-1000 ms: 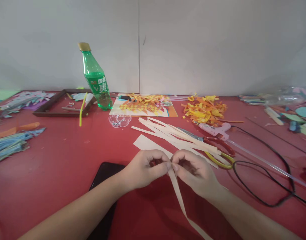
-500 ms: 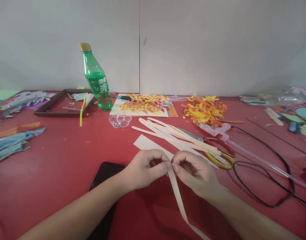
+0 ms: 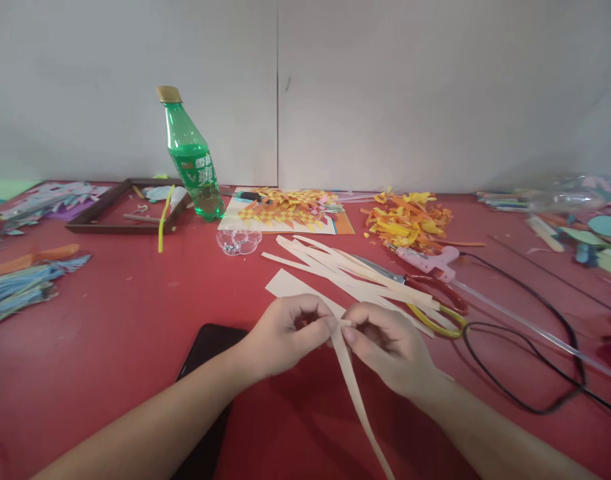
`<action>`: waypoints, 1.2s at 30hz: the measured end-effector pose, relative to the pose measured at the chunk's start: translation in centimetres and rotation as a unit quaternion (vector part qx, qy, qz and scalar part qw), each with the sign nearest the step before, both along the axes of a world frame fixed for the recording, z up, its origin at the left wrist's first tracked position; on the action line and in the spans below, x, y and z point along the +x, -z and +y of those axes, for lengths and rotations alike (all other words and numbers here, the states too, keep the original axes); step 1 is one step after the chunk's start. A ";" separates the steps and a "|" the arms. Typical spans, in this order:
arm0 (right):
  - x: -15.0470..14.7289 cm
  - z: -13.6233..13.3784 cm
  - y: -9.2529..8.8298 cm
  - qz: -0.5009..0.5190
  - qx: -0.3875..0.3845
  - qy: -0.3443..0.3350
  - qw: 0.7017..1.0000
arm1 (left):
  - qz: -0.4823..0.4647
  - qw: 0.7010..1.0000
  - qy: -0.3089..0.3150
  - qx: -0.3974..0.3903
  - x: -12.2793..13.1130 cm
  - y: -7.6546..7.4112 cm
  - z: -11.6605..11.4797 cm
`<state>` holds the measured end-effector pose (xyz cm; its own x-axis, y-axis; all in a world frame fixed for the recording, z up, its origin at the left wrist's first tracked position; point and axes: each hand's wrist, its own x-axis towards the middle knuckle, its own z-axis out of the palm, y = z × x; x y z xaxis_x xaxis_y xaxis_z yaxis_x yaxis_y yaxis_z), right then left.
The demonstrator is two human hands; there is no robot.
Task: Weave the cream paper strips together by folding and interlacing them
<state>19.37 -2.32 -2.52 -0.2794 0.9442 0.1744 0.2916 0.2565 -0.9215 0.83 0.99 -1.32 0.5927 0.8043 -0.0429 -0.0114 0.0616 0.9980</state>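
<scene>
Between my two hands is a long cream paper strip (image 3: 354, 393), its upper end pinched and folded over near the fingertips. My left hand (image 3: 291, 333) grips it between thumb and forefinger. Close beside it, my right hand (image 3: 388, 343) pinches the short end of the same strip. The rest of the strip hangs down toward the bottom edge. A wider cream paper piece (image 3: 289, 283) lies just behind my hands. Several loose cream strips (image 3: 330, 263) are spread beyond it, partly over the scissors (image 3: 438, 285) with red and yellow handles.
A pink glue gun (image 3: 430, 261) with a black cord lies right of the strips. Behind are orange-yellow paper scraps (image 3: 410, 220), a green bottle (image 3: 192, 167), a clear flower-shaped dish (image 3: 239, 241) and a dark frame (image 3: 100, 227). A black phone (image 3: 205, 353) lies under my left forearm.
The strip's short end now shows bent sideways between my fingertips. Its hanging tail has swung left at the bottom. My hands have stayed nearly in place.
</scene>
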 end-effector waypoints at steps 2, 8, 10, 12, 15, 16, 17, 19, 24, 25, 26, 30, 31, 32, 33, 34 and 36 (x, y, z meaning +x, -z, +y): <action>0.0 0.0 0.1 -0.004 0.008 0.005 1.000 | 0.000 1.000 -0.004 -0.001 0.0 0.0 0.0; -0.1 0.0 0.1 -0.003 0.026 0.013 1.000 | -0.009 1.000 -0.009 -0.011 0.0 0.1 0.0; -0.2 0.1 0.1 -0.002 0.022 0.018 1.000 | -0.016 1.000 -0.001 -0.015 0.0 0.2 0.0; -0.2 0.2 0.1 -0.003 0.012 0.029 0.999 | -0.007 1.000 0.012 -0.016 -0.1 0.1 0.0; -0.2 0.4 0.0 -0.011 0.004 0.040 0.999 | 0.022 1.000 0.018 -0.004 -0.1 0.0 0.0; -0.2 0.5 0.0 -0.012 0.004 0.040 0.999 | 0.032 0.999 0.013 0.003 -0.1 0.0 0.0; -0.2 0.6 0.0 -0.013 0.005 0.038 0.999 | 0.041 0.999 0.007 0.012 -0.1 0.0 0.1; -0.2 0.6 -0.1 -0.015 0.011 0.032 0.999 | 0.051 0.998 -0.003 0.026 -0.1 0.1 0.1; 0.0 0.5 -0.1 -0.055 0.054 0.037 0.996 | 0.036 0.999 -0.006 0.026 -0.1 0.2 0.1; 0.0 0.5 -0.1 -0.064 0.069 0.039 0.995 | 0.032 0.999 -0.005 0.022 -0.1 0.2 0.1; 0.0 0.5 -0.1 -0.073 0.086 0.040 0.993 | 0.034 0.999 -0.006 0.017 -0.1 0.2 0.1; 0.0 0.5 -0.2 -0.093 0.126 0.046 0.987 | 0.042 0.999 -0.016 -0.007 0.0 -0.1 0.1; 0.0 0.5 -0.2 -0.091 0.128 0.050 0.986 | 0.040 0.999 -0.018 -0.011 0.0 -0.1 0.2; 0.0 0.5 -0.2 -0.087 0.129 0.054 0.986 | 0.038 0.999 -0.020 -0.016 0.0 -0.1 0.2; 0.0 0.4 -0.1 -0.081 0.130 0.059 0.986 | 0.036 0.999 -0.021 -0.019 -0.1 -0.1 0.2; 0.0 0.4 -0.1 -0.075 0.129 0.062 0.987 | 0.034 0.999 -0.021 -0.021 -0.1 -0.1 0.2; 0.0 0.4 -0.1 -0.068 0.116 0.060 0.989 | 0.026 0.999 -0.008 -0.022 -0.2 -0.1 0.2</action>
